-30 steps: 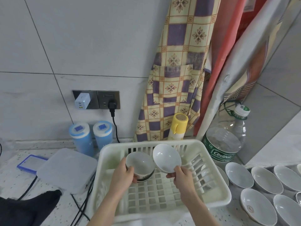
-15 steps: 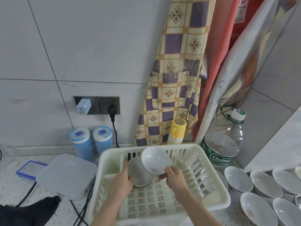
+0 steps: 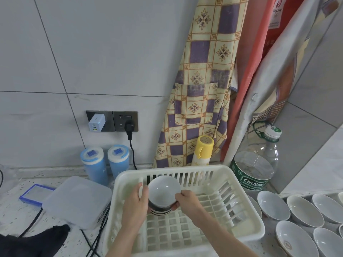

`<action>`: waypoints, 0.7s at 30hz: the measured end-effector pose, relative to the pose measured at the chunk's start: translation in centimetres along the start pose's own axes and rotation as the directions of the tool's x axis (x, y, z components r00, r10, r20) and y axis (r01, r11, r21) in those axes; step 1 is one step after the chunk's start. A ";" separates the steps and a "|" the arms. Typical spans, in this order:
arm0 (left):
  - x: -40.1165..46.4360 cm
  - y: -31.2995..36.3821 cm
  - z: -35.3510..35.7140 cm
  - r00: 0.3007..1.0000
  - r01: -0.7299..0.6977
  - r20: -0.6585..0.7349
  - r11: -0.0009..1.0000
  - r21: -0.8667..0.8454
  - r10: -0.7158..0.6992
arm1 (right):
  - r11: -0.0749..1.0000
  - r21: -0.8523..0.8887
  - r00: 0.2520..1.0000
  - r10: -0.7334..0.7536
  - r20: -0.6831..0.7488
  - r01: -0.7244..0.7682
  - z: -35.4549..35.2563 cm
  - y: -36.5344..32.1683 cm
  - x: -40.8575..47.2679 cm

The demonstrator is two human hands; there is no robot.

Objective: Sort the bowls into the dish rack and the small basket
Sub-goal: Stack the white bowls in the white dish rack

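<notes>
Speckled counter (image 3: 22, 210) under the rack (image 3: 246, 225): we grasp nested bowls (image 3: 163, 193) at the rack's back-left, left hand (image 3: 134, 203) and right hand (image 3: 187, 199) curled round opposite walls; glazed ceramic, we judge rigid, slick, chippable, best taken by the sides.

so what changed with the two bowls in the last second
The right hand brought its bowl leftward and nested it into the bowl held by the left hand, so the two now form one stack inside the white dish rack. Both hands grip that stack. The bowls on the counter and the rack stayed put.
</notes>
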State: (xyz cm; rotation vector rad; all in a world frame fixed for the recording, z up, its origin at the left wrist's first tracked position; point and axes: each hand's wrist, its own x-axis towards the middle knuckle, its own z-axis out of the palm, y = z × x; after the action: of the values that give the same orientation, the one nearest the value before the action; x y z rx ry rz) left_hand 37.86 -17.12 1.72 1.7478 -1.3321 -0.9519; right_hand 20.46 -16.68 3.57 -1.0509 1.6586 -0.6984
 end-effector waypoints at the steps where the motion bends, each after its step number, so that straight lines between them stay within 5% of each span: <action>1: 0.0 0.0 0.0 1.000 -0.021 0.013 0.999 0.045 0.020 | 1.000 -0.002 1.000 0.011 0.005 -0.011 0.0 -0.1 0.0; 12: 0.0 -0.2 0.0 0.995 -0.092 0.056 0.985 0.146 0.084 | 0.995 -0.007 0.992 0.103 0.075 -0.102 0.0 -0.8 0.4; 21: -0.4 -0.3 -0.1 0.997 -0.059 0.056 0.995 0.087 0.054 | 0.997 -0.024 0.997 0.069 -0.019 -0.069 0.2 -0.1 -0.5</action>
State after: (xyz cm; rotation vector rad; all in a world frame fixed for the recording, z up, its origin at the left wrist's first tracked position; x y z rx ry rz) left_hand 37.97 -16.68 1.56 1.7513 -1.4705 -0.9273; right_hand 20.69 -16.26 3.77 -1.0020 1.7145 -0.6454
